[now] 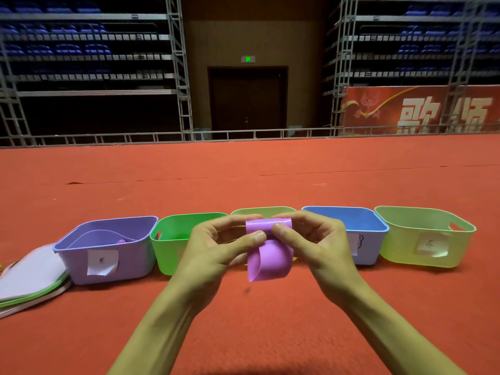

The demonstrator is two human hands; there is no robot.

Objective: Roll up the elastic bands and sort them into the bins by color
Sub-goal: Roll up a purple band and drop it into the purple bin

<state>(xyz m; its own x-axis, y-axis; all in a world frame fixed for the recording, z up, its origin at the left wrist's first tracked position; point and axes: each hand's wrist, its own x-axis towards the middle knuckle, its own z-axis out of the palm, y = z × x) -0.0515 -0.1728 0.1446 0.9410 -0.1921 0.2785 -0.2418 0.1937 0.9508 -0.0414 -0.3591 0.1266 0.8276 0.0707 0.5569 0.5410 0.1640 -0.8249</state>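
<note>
Head view, purple elastic band pinched at its rolled top between thumbs and curled fingers of left hand and right hand, loose tail hanging below the thumbs, bins behind.

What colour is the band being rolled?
Purple-pink; the band shows clearly in the head view.

Ahead of you a red carpet covers the floor up to a low metal railing. Beyond it you face a dark double door under a lit green exit sign. Tiers of blue seats stand on either side, and a red banner with white characters hangs on your right.
</note>
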